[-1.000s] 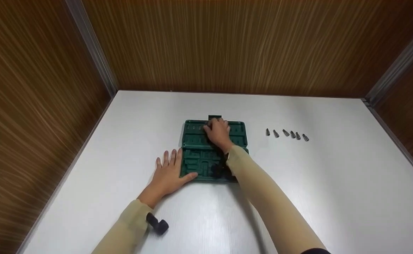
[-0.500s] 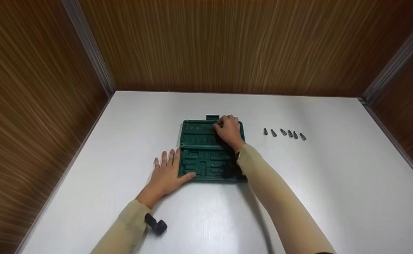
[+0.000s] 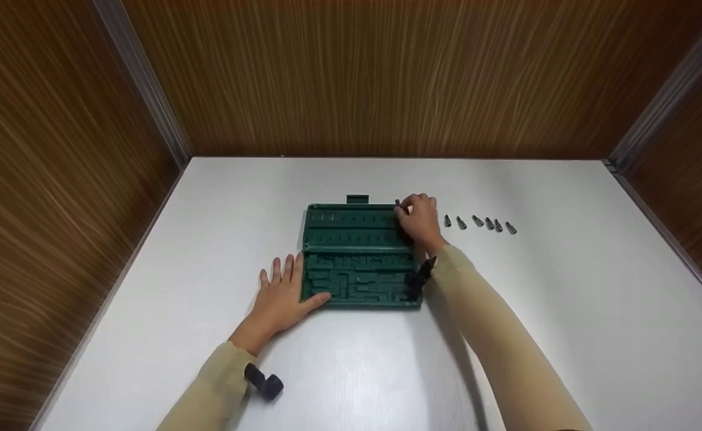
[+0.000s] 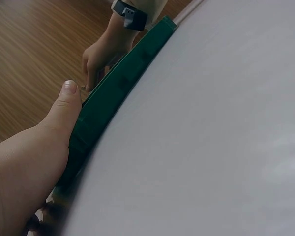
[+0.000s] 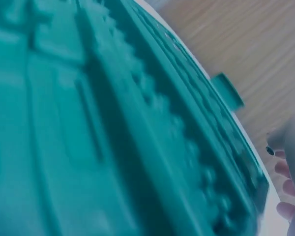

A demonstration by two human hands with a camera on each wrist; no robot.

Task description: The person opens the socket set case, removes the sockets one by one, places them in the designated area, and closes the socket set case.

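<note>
While the white table (image 3: 507, 335) carries everything, the green tool case (image 3: 360, 257) lies open flat at its centre, long axis running 12 to 6 o'clock, latch tab at 12; the left hand (image 3: 282, 296) rests flat at the case's 8 o'clock corner, fingers straight, thumb on the rim; the right hand (image 3: 418, 220) pinches a small dark bit (image 3: 397, 204) at the case's 1 o'clock corner; six bits (image 3: 478, 222) lie in a row at 3 o'clock; only the left wrist view shows the case's side wall.

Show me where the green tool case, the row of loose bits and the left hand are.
green tool case (image 3: 351, 257): head view, on its moulded inside.
row of loose bits (image 3: 478, 222): head view, on a middle bit.
left hand (image 3: 280, 299): head view, on its back.
</note>
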